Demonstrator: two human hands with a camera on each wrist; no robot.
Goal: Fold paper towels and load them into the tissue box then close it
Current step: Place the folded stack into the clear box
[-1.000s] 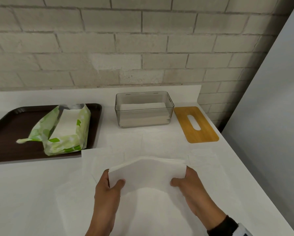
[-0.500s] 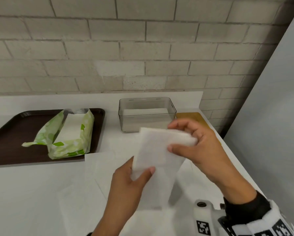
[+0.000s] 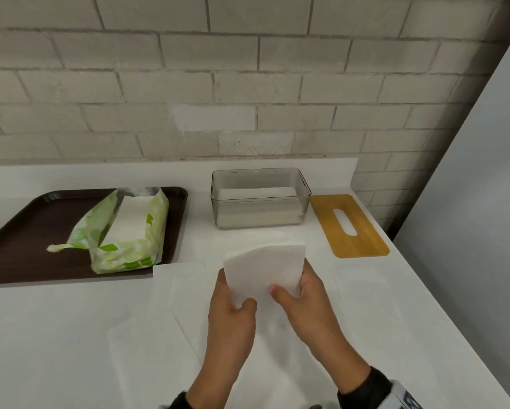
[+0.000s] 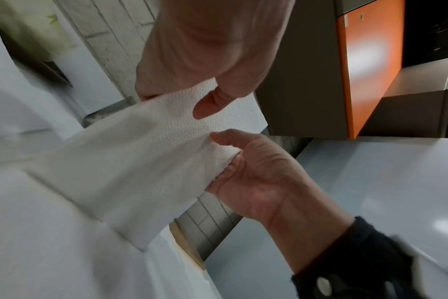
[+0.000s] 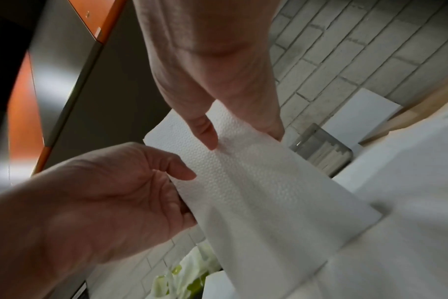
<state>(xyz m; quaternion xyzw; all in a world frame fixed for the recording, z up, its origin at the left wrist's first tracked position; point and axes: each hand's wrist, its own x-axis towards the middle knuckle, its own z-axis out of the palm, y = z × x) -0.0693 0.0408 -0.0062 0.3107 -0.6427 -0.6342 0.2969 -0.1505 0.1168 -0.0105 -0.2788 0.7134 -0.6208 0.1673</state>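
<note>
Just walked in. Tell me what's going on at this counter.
A person is folding a paper towel, held up above the counter with the left hand and right hand pinching its lower part. The clear tissue box behind stands open with some towels already inside; its wooden lid lies flat beside it. A green towel pack sits on the brown tray.

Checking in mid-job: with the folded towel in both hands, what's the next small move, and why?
Probably carry the folded paper towel, held by the left hand and right hand, forward into the open tissue box; its bamboo lid lies beside it.
</note>
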